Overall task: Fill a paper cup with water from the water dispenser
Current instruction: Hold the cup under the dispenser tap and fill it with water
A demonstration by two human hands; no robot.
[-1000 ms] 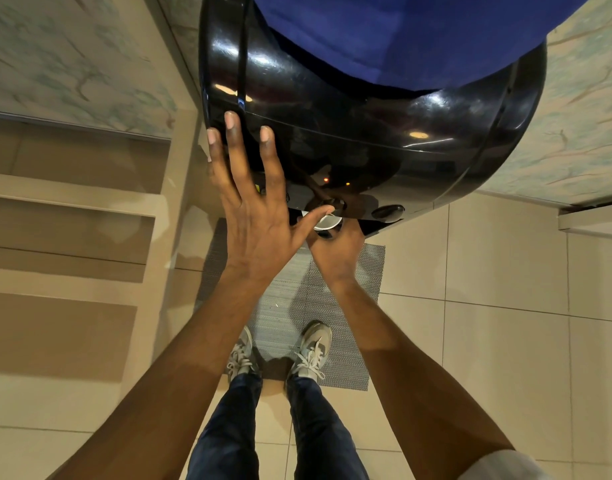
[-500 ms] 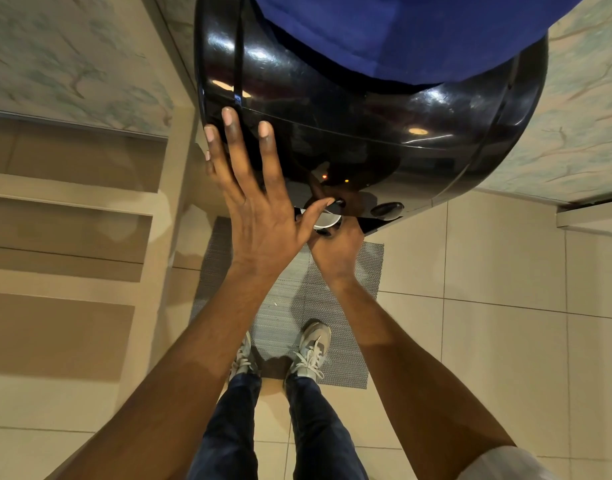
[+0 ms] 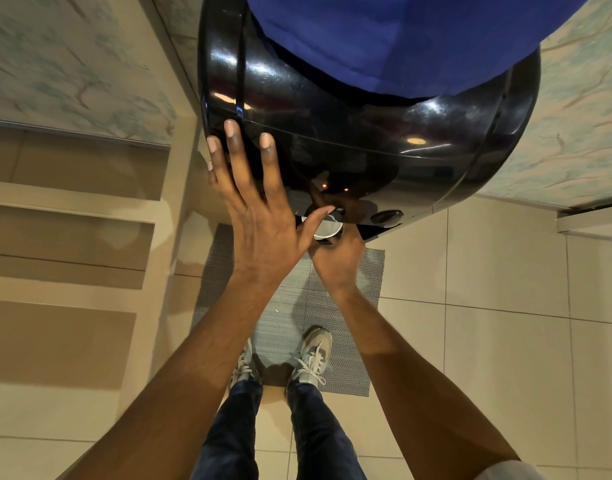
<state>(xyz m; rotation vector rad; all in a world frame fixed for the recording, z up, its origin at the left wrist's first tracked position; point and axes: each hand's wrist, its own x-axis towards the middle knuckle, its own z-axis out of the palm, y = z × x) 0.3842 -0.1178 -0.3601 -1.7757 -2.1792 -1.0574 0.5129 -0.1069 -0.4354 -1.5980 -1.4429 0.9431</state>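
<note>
A glossy black water dispenser (image 3: 366, 133) with a blue bottle (image 3: 401, 39) on top fills the upper middle of the head view. My left hand (image 3: 259, 209) lies flat against the dispenser's front, fingers spread, with its thumb reaching to the black tap (image 3: 339, 211). Just below the tap sits a white paper cup (image 3: 327, 230), and my right hand (image 3: 335, 258) is wrapped around it from underneath. Only the cup's rim and inside show. A second black tap (image 3: 387, 216) sits to the right.
A grey woven mat (image 3: 297, 306) lies on the beige tiled floor under the dispenser, with my two sneakers (image 3: 311, 355) on it. Beige steps or shelves (image 3: 72, 220) run along the left. Marble-patterned walls flank the dispenser.
My hands and the cup have stayed almost where they were; the left thumb rests a little closer on the tap.
</note>
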